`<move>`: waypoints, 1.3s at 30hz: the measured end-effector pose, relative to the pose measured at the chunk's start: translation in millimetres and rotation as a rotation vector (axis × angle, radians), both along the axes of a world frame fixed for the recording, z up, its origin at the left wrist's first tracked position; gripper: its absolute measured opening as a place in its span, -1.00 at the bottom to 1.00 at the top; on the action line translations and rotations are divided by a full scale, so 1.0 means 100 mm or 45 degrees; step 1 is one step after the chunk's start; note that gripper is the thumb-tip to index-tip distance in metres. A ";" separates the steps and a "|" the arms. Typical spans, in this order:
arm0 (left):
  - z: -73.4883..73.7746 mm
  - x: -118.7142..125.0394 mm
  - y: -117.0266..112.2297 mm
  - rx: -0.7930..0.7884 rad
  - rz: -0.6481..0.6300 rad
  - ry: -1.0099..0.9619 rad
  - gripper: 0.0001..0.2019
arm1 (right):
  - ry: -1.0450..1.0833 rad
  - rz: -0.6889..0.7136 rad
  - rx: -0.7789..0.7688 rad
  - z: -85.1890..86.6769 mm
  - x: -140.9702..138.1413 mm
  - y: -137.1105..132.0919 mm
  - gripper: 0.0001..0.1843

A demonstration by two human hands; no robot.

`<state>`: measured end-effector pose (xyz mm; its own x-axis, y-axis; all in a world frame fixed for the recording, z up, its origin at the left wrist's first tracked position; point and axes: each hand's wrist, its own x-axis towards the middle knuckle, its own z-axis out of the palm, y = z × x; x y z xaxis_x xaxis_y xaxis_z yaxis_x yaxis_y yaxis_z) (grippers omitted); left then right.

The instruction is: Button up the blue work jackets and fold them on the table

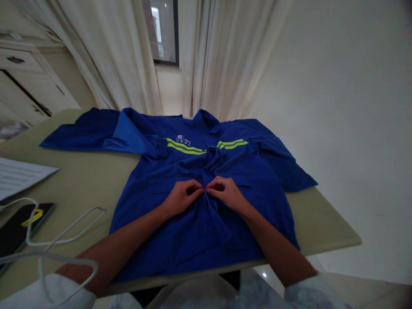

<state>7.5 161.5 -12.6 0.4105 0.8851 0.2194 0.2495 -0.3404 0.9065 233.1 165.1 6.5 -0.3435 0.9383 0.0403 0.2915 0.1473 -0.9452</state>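
A blue work jacket [189, 231] with yellow-green reflective stripes lies spread on the table, its collar at the far side and its hem at the near edge. Halfway down the front opening, my left hand [184, 195] pinches one side of the placket between thumb and fingers. Facing it, my right hand [227, 193] pinches the placket from the other side, the fingertips of both hands almost meeting. Any button between the fingertips is hidden. Below the hands the front flap hangs loose and folded; above them it is bunched near the stripes.
A beige table [325, 227] carries the jacket. At left lie a printed paper sheet [22, 176], a dark flat object [16, 227] with a yellow mark, and a looping white cable [64, 240]. Behind are curtains [225, 56], a window [162, 32] and a white cabinet [28, 81].
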 end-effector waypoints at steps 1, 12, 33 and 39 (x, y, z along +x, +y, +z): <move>-0.01 0.00 0.00 -0.017 0.003 -0.016 -0.79 | -0.008 -0.006 0.009 0.00 0.00 0.00 -0.82; 0.06 0.02 -0.02 -0.079 -0.018 -0.063 -0.77 | -0.145 -0.036 0.206 0.06 -0.04 -0.06 -0.91; -0.01 -0.01 0.06 -0.184 -0.114 -0.200 -0.71 | -0.332 -0.038 0.501 0.08 -0.09 -0.15 -0.89; -0.03 -0.01 0.08 -0.239 -0.128 -0.222 -0.65 | -0.317 0.026 0.486 0.11 -0.07 -0.15 -0.86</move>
<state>7.0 169.2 -15.7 0.4686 0.8737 0.1303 0.0575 -0.1773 0.9825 225.7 150.4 17.6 -0.4048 0.8652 0.2958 0.4967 0.4797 -0.7233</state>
